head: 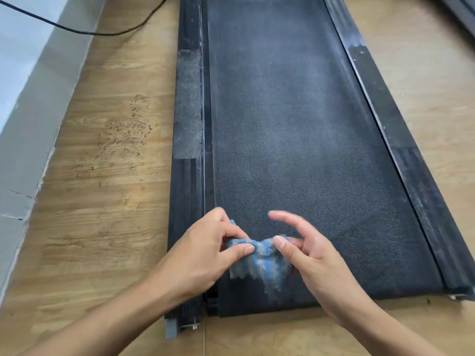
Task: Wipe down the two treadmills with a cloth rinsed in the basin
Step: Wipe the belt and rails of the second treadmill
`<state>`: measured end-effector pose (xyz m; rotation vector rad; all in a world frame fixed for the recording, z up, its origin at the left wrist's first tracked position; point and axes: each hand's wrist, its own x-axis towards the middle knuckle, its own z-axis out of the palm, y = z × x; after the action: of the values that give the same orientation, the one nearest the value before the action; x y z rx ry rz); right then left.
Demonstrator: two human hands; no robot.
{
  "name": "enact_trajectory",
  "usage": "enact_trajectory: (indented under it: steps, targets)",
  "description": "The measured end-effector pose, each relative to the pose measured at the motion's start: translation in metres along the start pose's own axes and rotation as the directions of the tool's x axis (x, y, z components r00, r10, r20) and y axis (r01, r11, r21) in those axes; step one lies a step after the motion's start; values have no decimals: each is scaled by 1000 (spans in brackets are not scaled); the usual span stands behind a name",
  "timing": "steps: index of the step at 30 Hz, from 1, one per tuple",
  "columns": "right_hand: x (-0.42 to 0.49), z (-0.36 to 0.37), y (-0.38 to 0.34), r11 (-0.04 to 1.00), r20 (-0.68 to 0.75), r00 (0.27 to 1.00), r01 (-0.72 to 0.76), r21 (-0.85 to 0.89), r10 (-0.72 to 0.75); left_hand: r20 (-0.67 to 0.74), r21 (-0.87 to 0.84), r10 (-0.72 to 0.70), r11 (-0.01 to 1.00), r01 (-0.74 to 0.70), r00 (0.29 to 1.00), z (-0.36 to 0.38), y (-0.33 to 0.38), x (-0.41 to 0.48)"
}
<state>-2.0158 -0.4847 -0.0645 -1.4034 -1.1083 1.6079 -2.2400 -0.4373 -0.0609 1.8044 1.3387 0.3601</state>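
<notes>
1. The treadmill (295, 124) lies flat on the floor. Its long axis runs straight away from the person, and its near end is just ahead of the wrists.
2. The cloth (259, 260), blue and white, is bunched over the near left part of the belt. It is stretched crosswise between both hands, at right angles to the treadmill's length, and its ragged lower edge hangs toward the near end.
3. The left hand (205, 255) pinches the cloth's left end between its thumb and curled fingers.
4. The right hand (316, 258) nips the right end between its thumb and a lower finger, while the index finger arches up clear of the fabric.
5. The belt is dark, grainy and dusted grey. The left side rail (187, 124) carries a dusty grip strip, and the right side rail (401, 150) is smeared.
6. The wooden floor (102, 227) shows dark scuff marks (126, 129) left of the machine.
7. A grey wall (23, 98) runs along the far left, and a black cable (77, 29) trails across the floor.
8. The corner of a second treadmill (462, 11) shows at the top right.
</notes>
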Motion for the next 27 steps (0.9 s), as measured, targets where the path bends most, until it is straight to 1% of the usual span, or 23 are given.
enact_trajectory:
  steps: [2,3,4,6,7,8,9,10,11,12,13,14,15,16,17,18,19,20,22,23,24,26,27]
  targets:
    - [2,-7,-4,970,45,999,39,-240,-29,38,21,98,995,-99,994,1,3,1]
    - [3,-11,-6,929,51,998,61,-364,-46,52,10,126,992,-127,991,1,3,3]
    - [6,-15,-8,892,54,996,92,-443,-76,61,-2,135,991,-135,989,1,3,6]
    - [15,-28,-13,881,56,992,125,-455,-112,42,-54,86,995,-84,995,0,-1,16]
    - [23,-38,-18,902,31,995,102,-420,-98,21,-80,43,996,-41,999,-2,-7,24]
    - [35,-55,-23,916,-32,996,61,-397,-81,-3,-80,1,997,-2,1000,-6,-15,32]
    - [51,-74,-28,915,-117,989,36,-402,-90,-38,-40,-26,999,24,999,-11,-26,39]
    - [70,-98,-34,896,-212,967,33,-442,-140,-79,53,-23,998,27,997,-18,-38,47]
    - [90,-123,-41,866,-294,931,43,-499,-216,-107,172,10,985,8,994,-26,-49,54]
    - [109,-146,-47,823,-356,885,50,-566,-299,-104,288,34,958,-3,994,-33,-60,58]
    - [126,-168,-54,769,-398,834,48,-637,-381,-82,382,28,924,5,996,-36,-72,62]
    - [141,-187,-58,710,-415,787,42,-702,-456,-64,445,-14,895,41,998,-34,-79,64]
    - [158,-205,-61,650,-401,764,33,-759,-506,-66,480,-86,870,107,994,-26,-84,64]
    - [174,-222,-59,594,-372,775,5,-805,-511,-106,490,-162,850,193,981,-13,-86,63]
    - [187,-234,-54,539,-336,818,-38,-842,-467,-167,496,-217,825,272,962,4,-88,64]
    - [197,-243,-45,492,-304,876,-91,-866,-375,-244,507,-216,803,314,945,20,-89,64]
    - [204,-247,-35,452,-281,913,-127,-883,-294,-316,510,-186,794,332,930,31,-87,65]
    - [209,-249,-23,432,-268,923,-131,-892,-276,-370,503,-154,795,338,916,38,-86,65]
    - [220,-252,-6,436,-292,878,-109,-893,-378,-442,464,-131,813,351,887,43,-90,69]
    - [227,-250,-5,443,-302,862,-102,-891,-407,-452,457,-122,819,347,883,43,-91,70]
    - [232,-248,-3,434,-294,875,-110,-894,-384,-452,463,-118,816,346,884,43,-91,69]
    - [243,-240,2,344,-296,914,-193,-919,-277,-454,481,-107,807,344,885,47,-90,68]
    - [247,-235,6,303,-331,907,-249,-920,-259,-455,483,-103,806,342,885,49,-90,68]
